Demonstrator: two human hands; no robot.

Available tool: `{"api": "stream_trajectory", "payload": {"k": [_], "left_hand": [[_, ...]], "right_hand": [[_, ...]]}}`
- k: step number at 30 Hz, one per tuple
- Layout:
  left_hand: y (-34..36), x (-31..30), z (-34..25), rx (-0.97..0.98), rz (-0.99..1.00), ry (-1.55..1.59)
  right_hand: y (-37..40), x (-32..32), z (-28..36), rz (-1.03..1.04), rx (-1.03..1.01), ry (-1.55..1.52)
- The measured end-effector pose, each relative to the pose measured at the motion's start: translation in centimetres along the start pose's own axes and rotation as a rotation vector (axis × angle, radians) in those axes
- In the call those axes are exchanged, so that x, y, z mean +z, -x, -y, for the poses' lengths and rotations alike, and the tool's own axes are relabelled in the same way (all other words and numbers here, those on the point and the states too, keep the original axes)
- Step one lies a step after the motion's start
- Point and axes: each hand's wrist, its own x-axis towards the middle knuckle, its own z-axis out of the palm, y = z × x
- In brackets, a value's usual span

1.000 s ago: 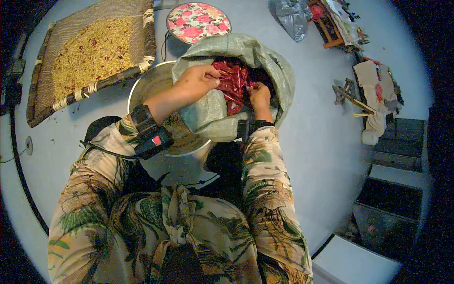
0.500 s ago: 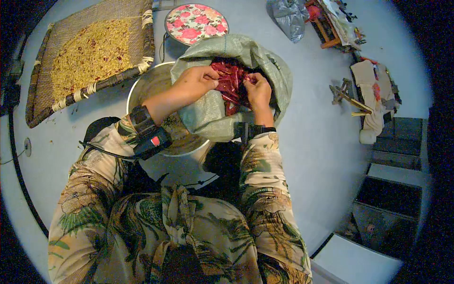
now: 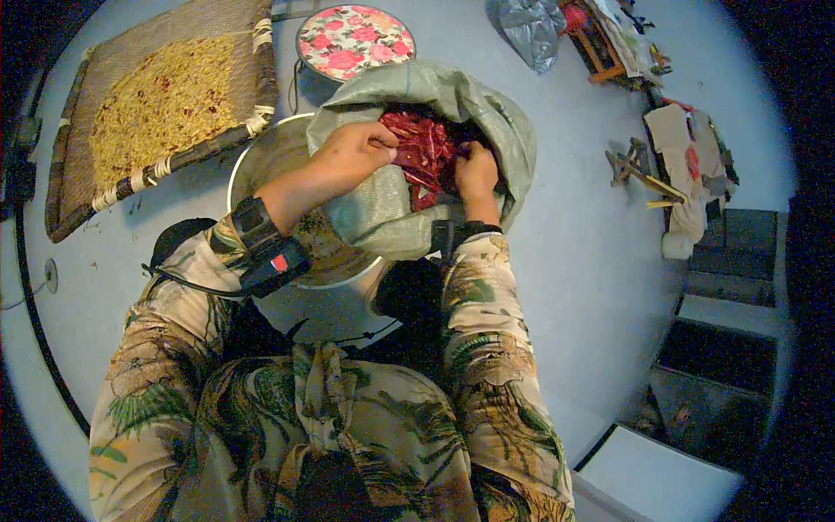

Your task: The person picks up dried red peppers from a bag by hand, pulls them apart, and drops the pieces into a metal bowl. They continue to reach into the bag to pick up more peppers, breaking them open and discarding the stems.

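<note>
A pale green woven sack [image 3: 380, 202] stands open with its rim rolled down, and dark red dried peppers [image 3: 421, 157] fill its mouth. My left hand [image 3: 361, 150] is at the left side of the opening, fingers pinched together beside the peppers; what they hold is too small to name. On the right side of the opening is my right hand [image 3: 475, 171], its fingers closed and partly in shadow against the peppers, so anything in them is hidden. Behind the sack sits a wide round metal basin [image 3: 270, 158], partly covered by the sack and my left forearm.
At the upper left a framed woven tray [image 3: 165, 161] bears yellow grains with red bits. A round flowered stool [image 3: 355, 42] stands beyond the sack. There is a grey plastic bag [image 3: 532, 33] at the top, a small wooden stand [image 3: 639, 170] at the right and steps at the lower right.
My right hand has turned and its fingertips have moved a little deeper into the shaded side of the sack's opening. My left hand has shifted slightly left, along with the whole view.
</note>
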Motion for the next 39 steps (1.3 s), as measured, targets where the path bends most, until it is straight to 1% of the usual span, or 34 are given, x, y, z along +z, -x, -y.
{"api": "stream_trajectory", "payload": {"k": [2,3,6,9,12,15,18,21,24,28,30,32,33,36,38,39], "left_hand": [[0.0,0.1,0.2,0.003,-0.001,0.015],[0.0,0.2,0.0,0.006,-0.003,0.023],[0.5,0.1,-0.4,0.016,0.01,0.113],[0.6,0.0,-0.4,-0.002,0.003,0.152],[0.5,-0.2,0.0,-0.014,-0.032,0.068],[1.0,-0.6,-1.0,-0.031,-0.02,0.137],[1.1,-0.7,-0.7,-0.007,-0.023,0.168],[1.5,-1.1,-1.1,0.062,-0.044,0.154],[2.0,-1.6,-1.8,0.114,-0.044,0.223],[2.7,-2.0,-2.5,0.122,-0.035,0.231],[2.9,-1.8,-2.6,0.139,-0.041,0.226],[2.3,-0.7,-1.1,0.19,-0.072,0.218],[2.1,-0.3,-0.6,0.214,-0.085,0.212],[2.5,-0.5,-1.7,0.14,-0.036,-0.02],[2.8,0.1,-2.0,0.188,-0.111,-0.018],[3.0,0.3,-2.3,0.211,-0.152,-0.018]], "right_hand": [[0.2,-0.2,0.8,0.101,-0.061,-0.063],[0.2,0.2,1.2,0.116,-0.061,0.047],[1.1,1.1,1.6,-0.014,-0.129,0.026],[0.6,2.2,1.9,-0.002,-0.111,0.069],[0.4,2.8,1.7,0.021,0.019,-0.033],[-0.8,4.4,-0.3,0.006,0.029,-0.227],[-1.5,4.5,-1.3,0.07,0.104,-0.565],[-2.2,4.9,-2.9,0.166,0.16,-0.958],[0.5,-2.2,1.7,0.335,0.461,-1.29],[2.4,-4.7,3.5,0.36,0.587,-1.396],[2.7,-4.8,3.4,0.437,0.562,-1.476],[3.6,-5.3,3.6,0.498,0.543,-1.514],[4.3,-5.8,4.3,0.459,0.539,-1.496],[6.8,-8.0,7.5,0.34,0.501,-1.43],[7.8,-8.8,9.1,0.273,0.432,-1.373],[8.2,-9.2,9.8,0.257,0.36,-1.323]]}}
